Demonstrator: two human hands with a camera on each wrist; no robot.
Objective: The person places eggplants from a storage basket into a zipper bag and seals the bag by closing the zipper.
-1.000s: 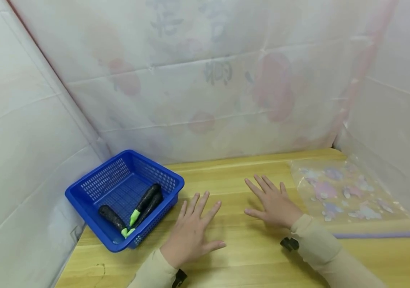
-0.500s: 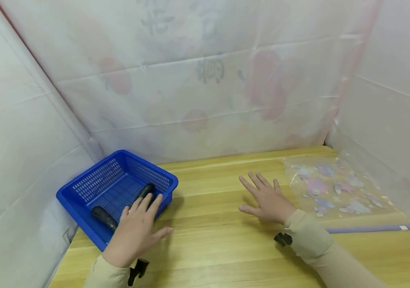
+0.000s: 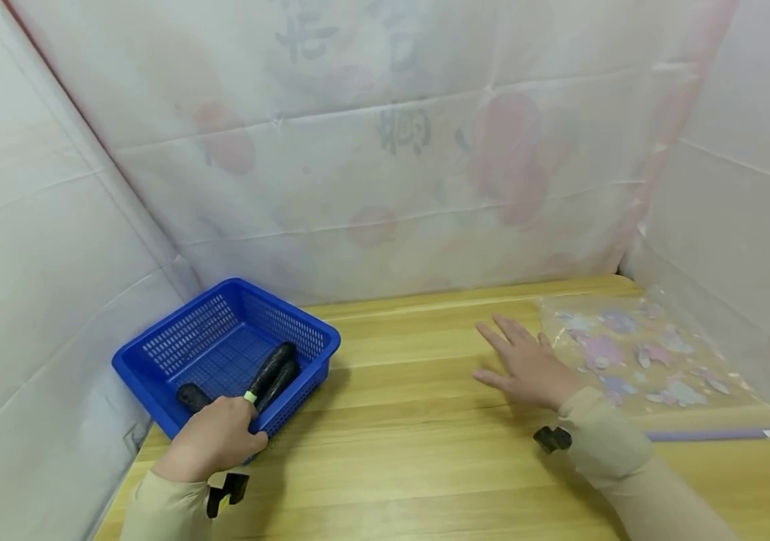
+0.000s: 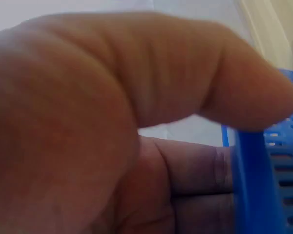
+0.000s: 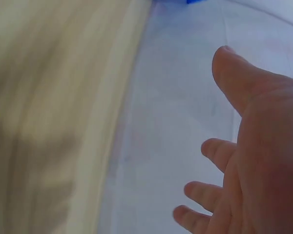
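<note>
My left hand (image 3: pixel 212 439) is at the near edge of a blue slotted plastic basket (image 3: pixel 270 319) at the table's left. In the left wrist view, the basket's rim (image 4: pixel 254 180) sits between my bent thumb (image 4: pixel 254 92) on one side and my fingers (image 4: pixel 200 168) on the other. Two dark eggplants (image 3: pixel 273 368) lie side by side in the basket, one showing a light green stem end. Another dark eggplant (image 3: pixel 191 397) is partly covered by my left hand. Over the table, my right hand (image 3: pixel 526 368) has its fingers spread and holds nothing.
On the right lies a clear plastic bag (image 3: pixel 662 413) with pastel flower-like patterns and a purple strip (image 3: pixel 716 435) along its near edge. Pale printed sheets (image 3: pixel 439 188) wall in the wooden table (image 3: pixel 391 466) at the back and both sides.
My left hand has moved left from above the table, across the basket, to its near rim, where the fingers have closed. The right hand has stayed spread over the table, shifting only slightly.
</note>
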